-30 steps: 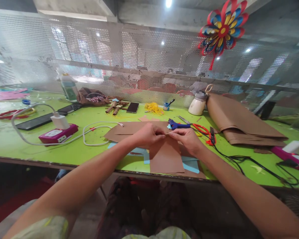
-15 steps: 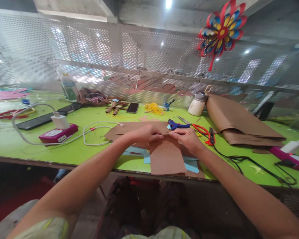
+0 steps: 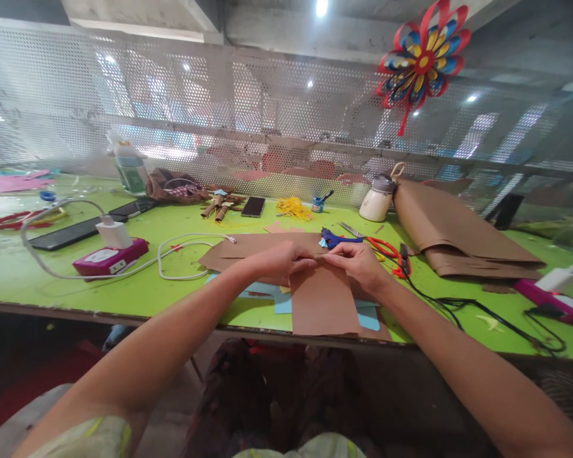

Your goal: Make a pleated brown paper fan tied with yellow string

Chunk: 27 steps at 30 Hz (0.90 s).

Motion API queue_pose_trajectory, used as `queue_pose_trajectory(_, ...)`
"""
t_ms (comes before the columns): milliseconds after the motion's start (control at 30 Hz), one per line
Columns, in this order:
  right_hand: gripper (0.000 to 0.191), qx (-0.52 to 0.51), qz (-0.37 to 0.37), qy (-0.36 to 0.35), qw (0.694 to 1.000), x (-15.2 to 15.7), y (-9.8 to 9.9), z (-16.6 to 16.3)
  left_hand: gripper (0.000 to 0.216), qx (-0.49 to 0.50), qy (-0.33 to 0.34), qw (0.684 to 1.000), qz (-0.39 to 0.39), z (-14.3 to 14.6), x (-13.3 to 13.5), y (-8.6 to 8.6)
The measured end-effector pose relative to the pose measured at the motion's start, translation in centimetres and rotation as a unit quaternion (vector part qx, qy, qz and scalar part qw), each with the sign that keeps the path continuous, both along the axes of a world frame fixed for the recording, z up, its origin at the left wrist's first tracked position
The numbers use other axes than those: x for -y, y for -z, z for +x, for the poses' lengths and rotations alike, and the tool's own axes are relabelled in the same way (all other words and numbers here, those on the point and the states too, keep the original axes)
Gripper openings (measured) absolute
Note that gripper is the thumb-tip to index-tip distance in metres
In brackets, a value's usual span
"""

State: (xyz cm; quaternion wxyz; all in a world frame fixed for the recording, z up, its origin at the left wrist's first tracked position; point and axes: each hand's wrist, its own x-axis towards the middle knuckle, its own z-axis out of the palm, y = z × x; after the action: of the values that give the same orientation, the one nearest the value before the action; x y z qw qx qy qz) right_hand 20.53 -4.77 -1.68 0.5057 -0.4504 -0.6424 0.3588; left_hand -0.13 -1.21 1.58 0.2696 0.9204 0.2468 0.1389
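Observation:
A piece of brown paper (image 3: 323, 302) hangs down toward the table's front edge, its far edge pinched between both hands. My left hand (image 3: 291, 261) is closed on that edge at the left, and my right hand (image 3: 356, 262) grips it at the right, thumb and fingers together. The fingertips of the two hands nearly meet. Beneath lie a larger brown sheet (image 3: 233, 248) and light blue paper pieces (image 3: 282, 304). Just beyond my right hand rests a blue glue gun (image 3: 340, 239), beside scissors with orange handles (image 3: 382, 246).
Folded brown paper (image 3: 463, 222) is stacked at the right, near a cream bottle (image 3: 377, 198). A phone (image 3: 253, 207), yellow strings (image 3: 293, 207) and small brown rolls (image 3: 216, 207) lie farther back. Black cable (image 3: 487, 308) runs at right; a purple power strip (image 3: 111, 257) with white cable sits left.
The pinched brown paper has shifted slightly right and straightened a little. Both hands keep their pinch on its edge, and the left fingers have edged a touch to the right.

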Motion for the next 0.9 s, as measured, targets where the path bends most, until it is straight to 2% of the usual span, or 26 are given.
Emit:
queue_pose_trajectory(100,0.029,0.0,0.002,0.014,1.0,-0.4,0.3,0.4,0.036,-0.016,-0.001,0.998,-0.058,-0.2,0.0,0.1)
queue_pose_trajectory(200,0.028,-0.032,-0.014,0.02,0.999,-0.6,0.4,0.5,0.038,-0.017,-0.009,0.999,-0.049,-0.3,0.1,0.2)
queue_pose_trajectory(367,0.028,-0.089,-0.11,-0.043,0.989,-0.1,-0.4,0.3,0.042,-0.023,-0.001,0.998,-0.061,-0.2,0.1,0.4)
queue_pose_trajectory(433,0.029,-0.097,-0.127,-0.055,0.986,0.1,-0.5,0.1,0.042,-0.027,0.001,0.997,-0.068,-0.1,0.2,0.4)
queue_pose_trajectory(600,0.03,-0.081,-0.086,-0.011,0.993,0.0,-0.4,-0.1,0.043,-0.028,0.001,0.998,-0.061,-0.1,-0.1,0.5)
queue_pose_trajectory(767,0.03,-0.101,-0.083,0.009,0.991,-0.2,-0.4,0.3,0.045,-0.008,0.003,1.0,0.016,-0.5,-0.9,0.8)
queue_pose_trajectory(900,0.032,-0.097,-0.084,0.006,0.992,0.0,-0.7,0.3,0.047,-0.011,-0.012,1.0,-0.001,-0.5,-1.0,0.8)
